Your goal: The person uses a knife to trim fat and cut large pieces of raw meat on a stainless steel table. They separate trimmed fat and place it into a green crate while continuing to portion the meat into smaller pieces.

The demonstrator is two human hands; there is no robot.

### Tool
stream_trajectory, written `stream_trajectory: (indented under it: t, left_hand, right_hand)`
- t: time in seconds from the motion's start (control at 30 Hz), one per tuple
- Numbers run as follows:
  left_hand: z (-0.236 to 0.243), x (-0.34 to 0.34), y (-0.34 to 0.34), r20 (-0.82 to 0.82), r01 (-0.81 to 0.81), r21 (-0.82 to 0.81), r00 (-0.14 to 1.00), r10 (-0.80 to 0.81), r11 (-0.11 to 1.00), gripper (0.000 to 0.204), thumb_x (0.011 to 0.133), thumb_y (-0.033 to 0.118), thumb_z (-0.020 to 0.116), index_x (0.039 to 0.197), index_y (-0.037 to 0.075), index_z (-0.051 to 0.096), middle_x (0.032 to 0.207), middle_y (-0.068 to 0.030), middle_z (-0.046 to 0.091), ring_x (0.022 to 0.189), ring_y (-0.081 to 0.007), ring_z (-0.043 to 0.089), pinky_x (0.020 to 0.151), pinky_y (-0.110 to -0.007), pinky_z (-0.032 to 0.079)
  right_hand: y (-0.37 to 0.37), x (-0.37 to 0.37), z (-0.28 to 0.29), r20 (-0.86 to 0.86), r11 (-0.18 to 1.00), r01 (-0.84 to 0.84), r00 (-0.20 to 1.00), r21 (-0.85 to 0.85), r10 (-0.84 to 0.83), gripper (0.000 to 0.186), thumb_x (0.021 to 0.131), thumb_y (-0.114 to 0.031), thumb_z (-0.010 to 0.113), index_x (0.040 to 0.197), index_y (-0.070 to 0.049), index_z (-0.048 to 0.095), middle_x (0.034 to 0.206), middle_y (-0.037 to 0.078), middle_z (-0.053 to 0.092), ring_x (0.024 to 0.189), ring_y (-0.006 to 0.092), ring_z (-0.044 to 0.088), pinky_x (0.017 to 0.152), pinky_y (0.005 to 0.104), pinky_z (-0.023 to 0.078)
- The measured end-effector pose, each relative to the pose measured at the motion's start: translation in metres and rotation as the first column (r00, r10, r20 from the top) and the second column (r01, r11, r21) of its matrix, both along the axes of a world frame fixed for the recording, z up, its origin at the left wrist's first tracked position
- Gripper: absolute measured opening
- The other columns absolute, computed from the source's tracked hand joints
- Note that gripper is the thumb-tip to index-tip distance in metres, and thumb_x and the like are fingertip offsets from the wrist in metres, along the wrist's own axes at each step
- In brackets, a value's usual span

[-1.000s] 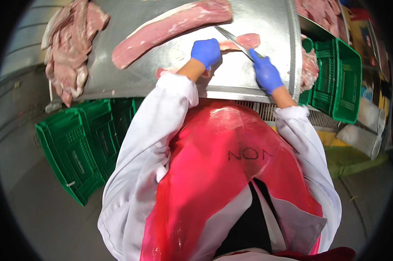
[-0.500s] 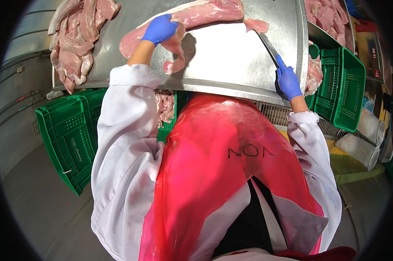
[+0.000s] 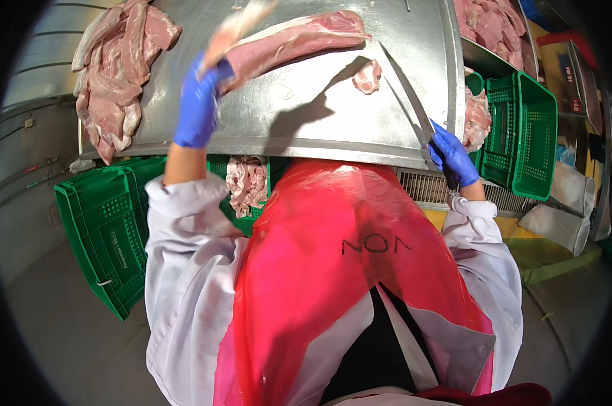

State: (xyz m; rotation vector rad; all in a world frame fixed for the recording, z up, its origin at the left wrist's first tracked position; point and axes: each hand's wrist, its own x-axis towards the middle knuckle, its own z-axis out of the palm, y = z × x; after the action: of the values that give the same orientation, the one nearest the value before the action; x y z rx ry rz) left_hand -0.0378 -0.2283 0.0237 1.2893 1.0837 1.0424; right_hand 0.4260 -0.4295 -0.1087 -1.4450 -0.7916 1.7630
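In the head view, the left hand (image 3: 201, 108), gloved in blue, is above the counter (image 3: 394, 128) near its left part. Its fingers look closed around the lower end of a strip of meat (image 3: 241, 27); both glove and strip are blurred, so the exact grip is hard to read. The strip slants up and away from the person, partly in front of the long loin (image 3: 292, 51).

That loin lies across the middle of the counter — its left end by the left hand, its right end tilted toward the far edge. A small piece of meat (image 3: 367, 76) rests just beside its right end, apart from it.

The right hand (image 3: 452, 157), also gloved, is at the near right corner, fingers wrapped around the black handle of a knife (image 3: 412, 88). The blade slants away toward the small piece without touching it.

A heap of meat slabs (image 3: 113, 74) fills the left edge, its tip reaching the near left corner — and a green crate (image 3: 522, 128) stands beyond the right edge.
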Motion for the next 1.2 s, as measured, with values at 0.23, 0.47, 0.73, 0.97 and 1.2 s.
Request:
stream_trajectory:
  t: [0.23, 0.47, 0.73, 0.97, 1.2]
  left_hand:
    - [-0.169, 0.015, -0.056, -0.867, 0.300, 0.325, 0.474, 0.155, 0.897, 0.074, 0.076, 0.036, 0.078, 0.133, -0.004, 0.052, 0.128, -0.0282, 0.056, 0.118, -0.0440, 0.056, 0.104, -0.051, 0.042]
    - [-0.199, 0.115, -0.013, -0.995, 0.425, 0.049, 0.095, 0.009, 0.904, 0.026, 0.084, 0.024, 0.062, 0.098, 0.004, 0.070, 0.097, -0.0173, 0.070, 0.095, -0.0336, 0.065, 0.093, -0.047, 0.042]
    - [-0.201, 0.134, -0.031, -0.993, 0.594, -0.104, -0.113, -0.045, 0.798, 0.021, 0.085, 0.019, 0.057, 0.093, 0.008, 0.073, 0.087, -0.0129, 0.071, 0.088, -0.0259, 0.067, 0.091, -0.040, 0.040]
    - [-0.178, 0.141, -0.033, -0.984, 0.649, -0.173, -0.087, -0.153, 0.741, 0.024, 0.080, 0.016, 0.059, 0.094, 0.004, 0.074, 0.091, -0.0199, 0.072, 0.092, -0.0351, 0.069, 0.093, -0.049, 0.044]
    - [-0.144, 0.081, 0.031, -0.984, 0.625, 0.068, -0.084, 0.154, 0.778, 0.020, 0.083, 0.025, 0.060, 0.087, 0.011, 0.074, 0.085, -0.0125, 0.074, 0.080, -0.0305, 0.070, 0.082, -0.047, 0.045]
  right_hand:
    - [0.005, -0.024, -0.007, 0.209, 0.999, 0.013, 0.978, 0.042, -0.022, 0.052, 0.106, -0.032, 0.051, 0.155, -0.016, 0.041, 0.075, -0.002, 0.050, 0.057, 0.0048, 0.041, 0.048, 0.0209, 0.035]
    - [0.037, -0.090, -0.018, 0.716, 0.869, -0.456, 0.671, 0.195, 0.192, 0.048, 0.103, -0.026, 0.049, 0.149, -0.016, 0.047, 0.091, 0.024, 0.069, 0.081, 0.0402, 0.067, 0.079, 0.0476, 0.051]
    - [0.067, -0.131, -0.029, 0.893, 0.826, -0.560, 0.341, -0.059, 0.295, 0.053, 0.102, -0.026, 0.048, 0.154, -0.022, 0.038, 0.113, 0.031, 0.062, 0.098, 0.0460, 0.065, 0.086, 0.0511, 0.052]
    - [0.130, -0.156, -0.063, 0.923, 0.822, -0.566, 0.346, 0.064, 0.166, 0.054, 0.103, -0.025, 0.046, 0.155, -0.024, 0.033, 0.123, 0.032, 0.057, 0.102, 0.0448, 0.064, 0.089, 0.0496, 0.053]
    - [0.083, -0.104, -0.034, 0.896, 0.812, -0.583, 0.345, -0.029, 0.280, 0.056, 0.102, -0.024, 0.048, 0.156, -0.024, 0.032, 0.117, 0.028, 0.062, 0.101, 0.0420, 0.064, 0.088, 0.0501, 0.053]
